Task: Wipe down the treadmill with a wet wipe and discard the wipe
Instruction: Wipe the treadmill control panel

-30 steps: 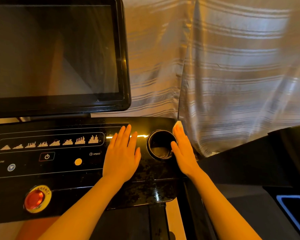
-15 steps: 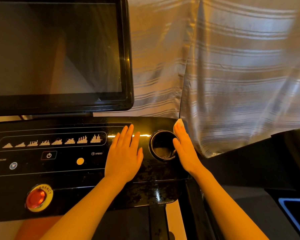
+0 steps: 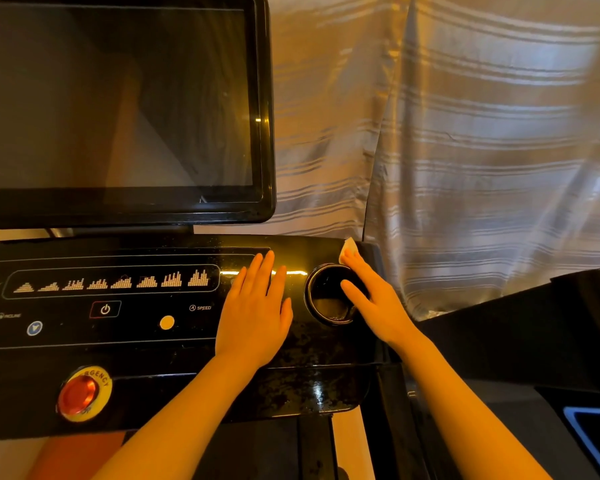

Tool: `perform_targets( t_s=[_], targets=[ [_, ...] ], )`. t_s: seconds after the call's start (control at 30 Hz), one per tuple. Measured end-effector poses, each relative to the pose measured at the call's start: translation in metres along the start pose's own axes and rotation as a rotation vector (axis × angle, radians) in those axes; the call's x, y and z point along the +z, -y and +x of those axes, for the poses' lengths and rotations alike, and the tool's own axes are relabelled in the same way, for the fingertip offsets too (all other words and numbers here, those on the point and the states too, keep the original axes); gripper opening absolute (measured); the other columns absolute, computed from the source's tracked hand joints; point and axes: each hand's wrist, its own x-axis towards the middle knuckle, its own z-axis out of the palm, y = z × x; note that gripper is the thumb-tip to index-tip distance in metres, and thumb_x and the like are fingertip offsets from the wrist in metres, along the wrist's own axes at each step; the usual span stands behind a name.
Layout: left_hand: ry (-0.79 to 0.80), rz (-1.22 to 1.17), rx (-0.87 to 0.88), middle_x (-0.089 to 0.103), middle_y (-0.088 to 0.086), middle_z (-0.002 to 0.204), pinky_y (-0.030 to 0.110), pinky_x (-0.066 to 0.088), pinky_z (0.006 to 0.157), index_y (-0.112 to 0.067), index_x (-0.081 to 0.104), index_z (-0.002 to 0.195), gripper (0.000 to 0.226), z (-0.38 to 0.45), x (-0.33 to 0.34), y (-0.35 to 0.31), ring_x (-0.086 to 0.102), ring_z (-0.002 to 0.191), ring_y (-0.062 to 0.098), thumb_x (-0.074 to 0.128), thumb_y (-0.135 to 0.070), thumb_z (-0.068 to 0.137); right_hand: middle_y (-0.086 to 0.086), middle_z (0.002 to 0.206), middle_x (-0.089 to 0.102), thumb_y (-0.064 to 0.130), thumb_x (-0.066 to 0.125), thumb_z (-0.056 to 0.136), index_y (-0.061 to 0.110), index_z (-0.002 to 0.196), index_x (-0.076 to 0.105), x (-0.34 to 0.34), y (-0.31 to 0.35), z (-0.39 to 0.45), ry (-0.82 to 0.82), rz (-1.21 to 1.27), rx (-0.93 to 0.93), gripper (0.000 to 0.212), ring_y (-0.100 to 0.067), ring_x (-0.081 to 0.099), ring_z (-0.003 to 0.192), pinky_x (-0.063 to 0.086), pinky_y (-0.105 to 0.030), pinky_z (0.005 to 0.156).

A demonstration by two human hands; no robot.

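A striped curtain [image 3: 482, 150] fills the background on the right, and a large dark screen [image 3: 118, 105] stands at upper left above the treadmill console [image 3: 136, 358], a glossy black panel whose right part is mottled with wet patches. On that panel the left hand [image 3: 255, 317] lies flat, palm down, fingers straight and slightly spread, holding nothing. Just to its right is the round cup holder [image 3: 326, 296], and the right hand [image 3: 378, 306] rests along its far rim with the thumb reaching over the opening. Its fingers press the white wet wipe [image 3: 349, 246] against the console's back right corner (only a small corner of the wipe peeks out beyond the fingertips). Lower left sits the red emergency button [image 3: 78, 394], with a small yellow button [image 3: 167, 322] and a power symbol [image 3: 105, 309] above it.
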Motion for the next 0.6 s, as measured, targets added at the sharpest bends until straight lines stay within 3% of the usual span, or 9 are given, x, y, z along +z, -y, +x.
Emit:
perform_targets(
  t_s=[0.13,0.23,0.3,0.4,0.5,0.6],
  targets=[
    [0.026,-0.003,-0.004,0.044,0.016,0.149,0.042,0.028,0.108,-0.012,0.057,0.135,0.054,0.0,-0.001,0.0,0.042,0.137,0.034,0.064,-0.037,0.089,0.01,0.164,0.013,0.043,0.047,0.097,0.033,0.152,0.014,-0.006,0.003,0.018,0.079,-0.085,-0.027,0.065,-0.005,0.012,0.15,0.018,-0.013,0.116],
    [0.046,-0.002,-0.008,0.045,0.016,0.148,0.042,0.028,0.107,-0.012,0.057,0.134,0.054,0.001,-0.002,0.0,0.043,0.137,0.034,0.065,-0.038,0.088,0.008,0.165,0.006,0.051,0.046,0.094,0.029,0.155,0.008,0.0,0.007,0.037,0.075,-0.175,-0.013,0.074,-0.007,0.005,0.151,0.016,-0.031,0.123],
    [0.052,-0.007,-0.008,0.044,0.016,0.149,0.042,0.028,0.108,-0.012,0.057,0.135,0.054,0.0,-0.003,0.0,0.043,0.137,0.033,0.065,-0.038,0.088,0.007,0.165,0.005,0.055,0.044,0.095,0.023,0.157,0.011,0.006,0.009,0.041,0.047,-0.242,-0.028,0.078,-0.008,0.003,0.151,0.015,-0.037,0.124],
    [0.065,-0.012,0.0,0.045,0.017,0.148,0.042,0.029,0.108,-0.011,0.057,0.134,0.054,0.0,-0.004,0.0,0.043,0.136,0.034,0.067,-0.036,0.088,0.004,0.165,0.014,0.056,0.045,0.098,0.022,0.157,0.02,0.01,0.005,0.027,0.056,-0.31,-0.127,0.074,-0.014,0.015,0.151,0.025,-0.035,0.121],
    [0.103,-0.017,0.019,0.044,0.017,0.148,0.042,0.029,0.108,-0.01,0.057,0.135,0.056,0.001,-0.008,0.002,0.043,0.137,0.034,0.067,-0.038,0.088,0.003,0.15,0.045,0.066,0.042,0.092,0.024,0.15,0.039,0.002,0.005,0.018,0.058,-0.325,-0.061,0.072,-0.016,0.044,0.137,0.041,-0.032,0.109],
    [0.111,-0.021,0.044,0.04,0.015,0.152,0.041,0.025,0.109,-0.012,0.052,0.14,0.056,0.002,-0.011,0.012,0.037,0.14,0.034,0.057,-0.042,0.093,-0.001,0.148,0.046,0.07,0.039,0.093,0.023,0.147,0.04,-0.003,0.01,0.025,0.103,-0.383,-0.076,0.072,-0.019,0.048,0.132,0.044,-0.03,0.102]
  ],
)
